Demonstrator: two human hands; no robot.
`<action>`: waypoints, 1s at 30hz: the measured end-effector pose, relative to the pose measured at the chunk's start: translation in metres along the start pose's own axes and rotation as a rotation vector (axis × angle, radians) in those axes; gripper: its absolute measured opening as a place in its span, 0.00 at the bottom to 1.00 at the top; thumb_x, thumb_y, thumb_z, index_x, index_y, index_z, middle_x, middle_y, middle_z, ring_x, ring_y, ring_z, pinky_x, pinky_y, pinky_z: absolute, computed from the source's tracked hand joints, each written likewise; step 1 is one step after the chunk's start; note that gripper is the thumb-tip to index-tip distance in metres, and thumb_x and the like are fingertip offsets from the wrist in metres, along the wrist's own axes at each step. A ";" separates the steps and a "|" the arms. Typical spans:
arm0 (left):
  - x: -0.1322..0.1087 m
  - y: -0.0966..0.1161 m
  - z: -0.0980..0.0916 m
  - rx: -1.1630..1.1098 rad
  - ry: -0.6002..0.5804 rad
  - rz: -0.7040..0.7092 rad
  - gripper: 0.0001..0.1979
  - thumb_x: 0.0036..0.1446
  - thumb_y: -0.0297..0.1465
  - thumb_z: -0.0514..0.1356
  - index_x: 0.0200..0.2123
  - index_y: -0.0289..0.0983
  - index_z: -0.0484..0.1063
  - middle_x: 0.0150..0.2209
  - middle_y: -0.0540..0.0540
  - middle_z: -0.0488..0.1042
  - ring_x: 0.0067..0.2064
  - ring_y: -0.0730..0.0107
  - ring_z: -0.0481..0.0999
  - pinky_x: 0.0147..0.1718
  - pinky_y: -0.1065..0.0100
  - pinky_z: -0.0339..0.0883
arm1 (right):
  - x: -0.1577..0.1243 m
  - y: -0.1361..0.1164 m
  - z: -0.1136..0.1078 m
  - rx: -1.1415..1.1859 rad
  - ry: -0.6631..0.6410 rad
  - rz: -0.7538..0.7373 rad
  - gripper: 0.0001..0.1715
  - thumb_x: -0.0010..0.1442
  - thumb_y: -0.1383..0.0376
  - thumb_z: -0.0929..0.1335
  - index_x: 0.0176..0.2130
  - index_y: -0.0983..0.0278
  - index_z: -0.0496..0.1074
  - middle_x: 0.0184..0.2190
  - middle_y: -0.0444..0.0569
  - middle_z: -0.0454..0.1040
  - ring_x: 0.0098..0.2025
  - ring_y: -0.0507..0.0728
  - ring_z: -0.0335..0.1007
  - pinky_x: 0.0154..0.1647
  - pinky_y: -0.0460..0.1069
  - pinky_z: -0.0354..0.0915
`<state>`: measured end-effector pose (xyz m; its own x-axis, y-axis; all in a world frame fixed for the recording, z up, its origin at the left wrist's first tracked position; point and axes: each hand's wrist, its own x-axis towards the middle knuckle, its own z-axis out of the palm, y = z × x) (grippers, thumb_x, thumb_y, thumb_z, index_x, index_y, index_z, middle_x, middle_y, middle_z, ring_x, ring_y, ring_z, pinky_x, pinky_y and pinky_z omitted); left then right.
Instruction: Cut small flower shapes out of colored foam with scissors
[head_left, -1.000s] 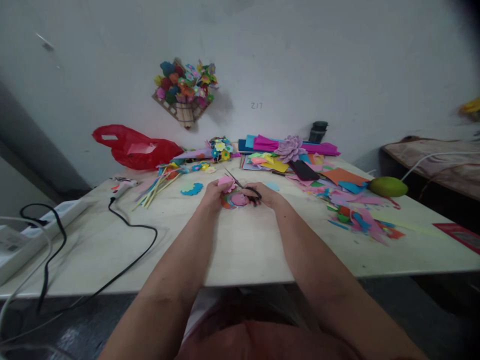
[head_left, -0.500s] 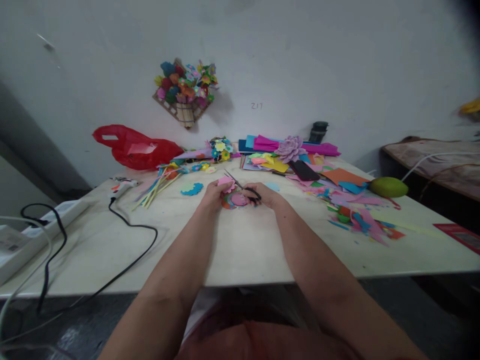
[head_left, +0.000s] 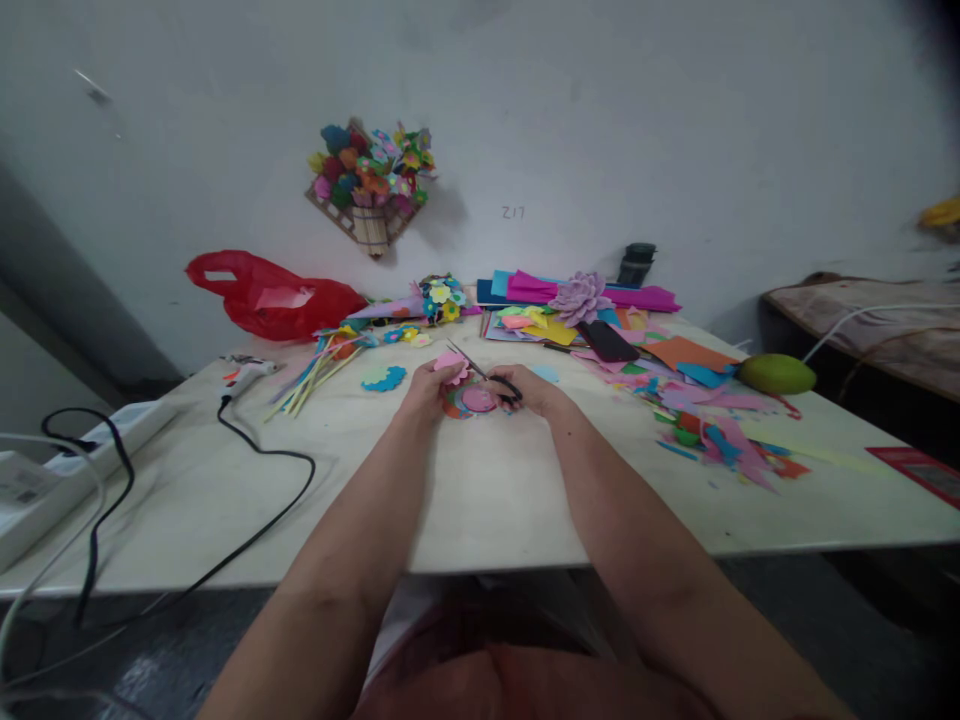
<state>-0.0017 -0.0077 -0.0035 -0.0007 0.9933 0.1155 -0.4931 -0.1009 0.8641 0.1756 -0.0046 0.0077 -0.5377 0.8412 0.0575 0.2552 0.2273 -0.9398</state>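
Pinching pink scalloped cutout [head_left: 453, 369] in my left hand [head_left: 427, 386]; right hand [head_left: 534, 389] clamped on black-handled scissors [head_left: 510, 383] right of cutout, blades slanting left past its far edge, contact unclear.

Over table [head_left: 495, 500]: cutout [head_left: 449, 367] in left hand [head_left: 427, 387], scissors [head_left: 507, 381] in right hand [head_left: 532, 390]. Left of grip: sticks [head_left: 309, 378], then glue gun [head_left: 251, 374] farther out. Right: scraps [head_left: 731, 450]. Behind: flower bunch [head_left: 442, 297]; behind-right, phone [head_left: 609, 341]. Wall [head_left: 600, 120] beyond, leftward: flower basket [head_left: 371, 195].

Showing a power strip [head_left: 146, 426] at near left, a red bag [head_left: 281, 305] far left, a flower basket [head_left: 370, 228] hanging on the far wall [head_left: 540, 110], a phone [head_left: 609, 342] lying at right.
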 end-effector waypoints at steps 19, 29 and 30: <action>-0.003 0.004 0.003 -0.009 0.037 -0.008 0.11 0.34 0.24 0.69 0.25 0.31 0.72 0.23 0.44 0.74 0.25 0.69 0.75 0.31 0.67 0.71 | 0.003 0.006 -0.003 0.018 -0.014 0.031 0.11 0.50 0.60 0.69 0.31 0.66 0.68 0.15 0.40 0.65 0.13 0.45 0.57 0.11 0.40 0.48; -0.001 0.003 0.001 -0.018 0.049 -0.007 0.10 0.35 0.24 0.67 0.25 0.31 0.71 0.23 0.44 0.74 0.26 0.69 0.75 0.32 0.67 0.71 | 0.002 0.003 -0.002 0.019 0.005 0.068 0.12 0.49 0.61 0.70 0.32 0.66 0.68 0.14 0.39 0.64 0.13 0.45 0.56 0.11 0.40 0.48; -0.001 0.003 0.001 -0.019 0.049 -0.008 0.10 0.35 0.24 0.67 0.25 0.31 0.71 0.23 0.44 0.74 0.27 0.69 0.75 0.32 0.67 0.71 | 0.002 0.002 -0.002 0.021 0.003 0.068 0.12 0.48 0.61 0.70 0.32 0.66 0.68 0.14 0.38 0.63 0.13 0.45 0.56 0.11 0.40 0.48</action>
<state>-0.0025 -0.0089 -0.0004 -0.0394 0.9957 0.0840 -0.5097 -0.0924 0.8554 0.1770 -0.0018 0.0063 -0.5170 0.8559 -0.0053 0.2743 0.1598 -0.9483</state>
